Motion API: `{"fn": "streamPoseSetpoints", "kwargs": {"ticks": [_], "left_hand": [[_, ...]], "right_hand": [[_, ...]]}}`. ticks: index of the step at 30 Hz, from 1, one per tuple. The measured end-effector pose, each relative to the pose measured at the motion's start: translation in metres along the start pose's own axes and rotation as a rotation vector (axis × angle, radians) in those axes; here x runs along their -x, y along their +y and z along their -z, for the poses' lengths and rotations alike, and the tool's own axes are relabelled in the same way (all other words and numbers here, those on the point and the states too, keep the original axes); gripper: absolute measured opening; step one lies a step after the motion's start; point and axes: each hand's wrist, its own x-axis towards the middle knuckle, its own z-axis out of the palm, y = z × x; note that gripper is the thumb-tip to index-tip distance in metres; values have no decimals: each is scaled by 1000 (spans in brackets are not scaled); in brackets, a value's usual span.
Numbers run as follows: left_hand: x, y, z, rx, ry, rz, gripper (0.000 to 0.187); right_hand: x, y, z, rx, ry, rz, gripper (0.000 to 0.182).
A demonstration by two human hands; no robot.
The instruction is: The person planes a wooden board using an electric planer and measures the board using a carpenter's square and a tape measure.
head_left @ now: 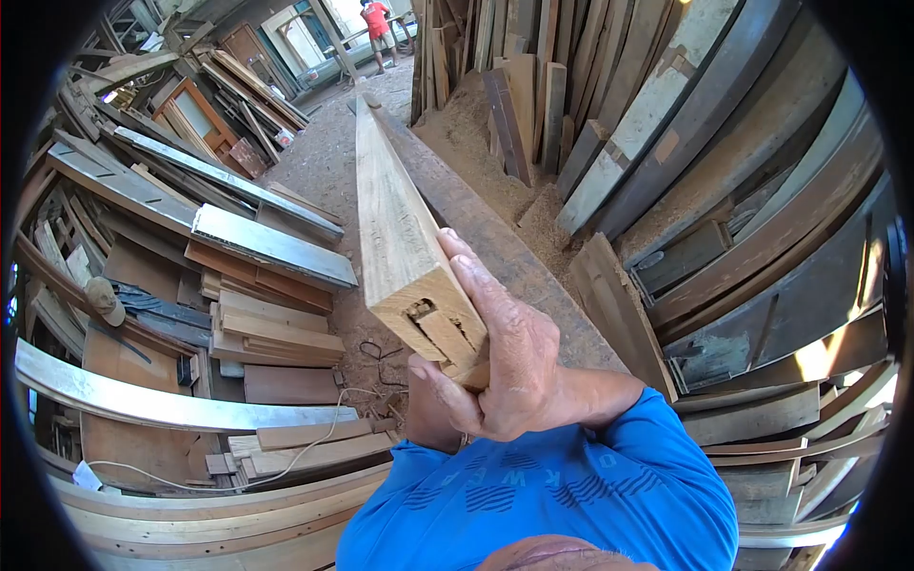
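A long pale wooden beam [395, 224] stretches away from my chest, its near end raised toward the camera. That end face shows a dark hole and a narrow slot. My right hand [509, 343] grips the beam's right side near this end, thumb or finger lying along the edge. Below the end, my left hand [438, 400] is closed on the beam from underneath, with part of it hidden. A long brown plank or bench top [495, 243] runs beneath and to the right of the beam.
Stacked boards [276, 324] lie on the left, near a cap [105, 300] and a pale cord [314, 443]. Tall planks [657, 114] lean at the right above sawdust [462, 133]. Another person [378, 24] in red stands far off.
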Motion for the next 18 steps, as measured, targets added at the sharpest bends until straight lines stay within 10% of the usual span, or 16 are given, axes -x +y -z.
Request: {"fn": "streamPoseSetpoints", "kwargs": {"ticks": [10,18], "left_hand": [[22,-46,5,194,179,289,49],[72,-178,46,61,681,751,76]], "right_hand": [[93,24,69,114,-138,-143,71],[165,11,153,394,-621,-1093,67]]}}
